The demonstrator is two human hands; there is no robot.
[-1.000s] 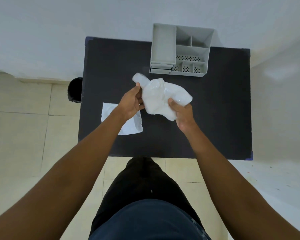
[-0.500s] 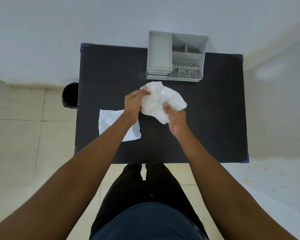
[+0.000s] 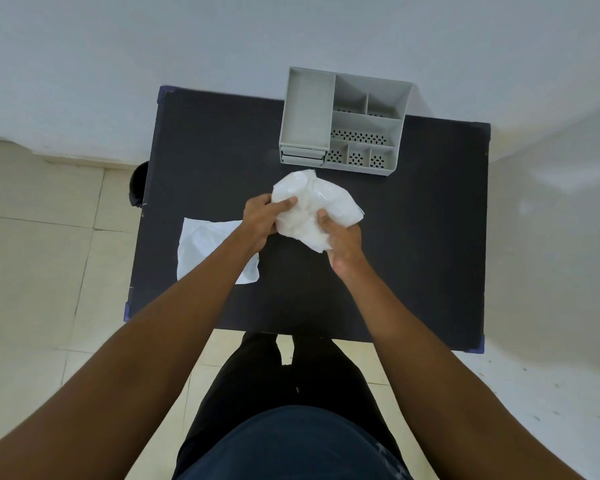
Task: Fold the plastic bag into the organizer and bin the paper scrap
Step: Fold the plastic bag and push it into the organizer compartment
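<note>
Both hands hold a crumpled, translucent white plastic bag [image 3: 312, 206] above the middle of the black table [image 3: 423, 237]. My left hand [image 3: 264, 220] grips its left side, thumb across the front. My right hand [image 3: 343, 242] pinches its lower right part. A flat white paper scrap [image 3: 205, 247] lies on the table to the left, partly hidden by my left forearm. The grey multi-compartment organizer [image 3: 305, 112] stands at the table's far edge, just beyond the bag; its compartments look empty.
A black bin [image 3: 137, 183] stands on the tiled floor by the table's far left corner, mostly hidden by the table edge. White walls rise behind and to the right. My legs are against the table's near edge.
The bag has been gathered into a tighter bundle between the hands. My left thumb has come across its front. The paper scrap and organizer have not moved on the table.
</note>
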